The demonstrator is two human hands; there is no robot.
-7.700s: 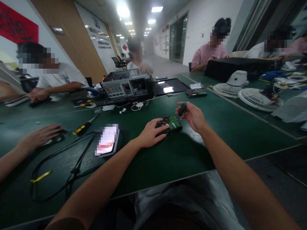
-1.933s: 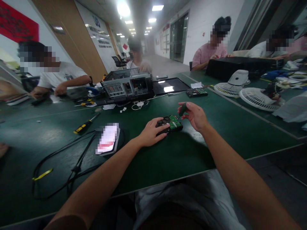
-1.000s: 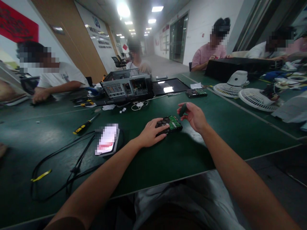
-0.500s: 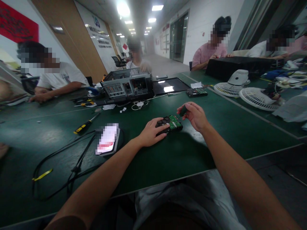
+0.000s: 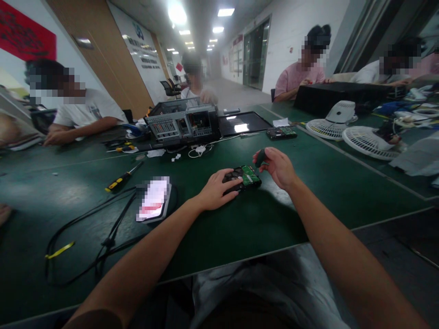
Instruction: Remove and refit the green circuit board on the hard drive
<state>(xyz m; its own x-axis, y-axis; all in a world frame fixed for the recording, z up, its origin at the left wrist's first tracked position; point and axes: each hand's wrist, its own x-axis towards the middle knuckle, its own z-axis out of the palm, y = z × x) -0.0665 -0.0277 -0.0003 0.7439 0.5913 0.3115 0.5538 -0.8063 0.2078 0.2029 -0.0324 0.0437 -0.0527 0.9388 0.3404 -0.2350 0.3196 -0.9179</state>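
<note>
Somebody else's hand [image 5: 4, 213] had pulled back to the far-left edge since the first frame. Big green table [image 5: 219, 242] held an opened computer case [image 5: 183, 124] toward the back, and closer in, the left hand [image 5: 216, 189] was gripping a hard drive [image 5: 251, 176] lying flat. Right hand [image 5: 278, 167] pinched a dark green handle [image 5: 261, 158] just above the drive's right end, tip too tiny to see.

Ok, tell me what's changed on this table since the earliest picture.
The co-worker's hand at the left has drawn back to the picture's edge; the dark item under it is out of view. Unchanged: the left hand holds the hard drive, the right hand the dark-handled tool.
</note>
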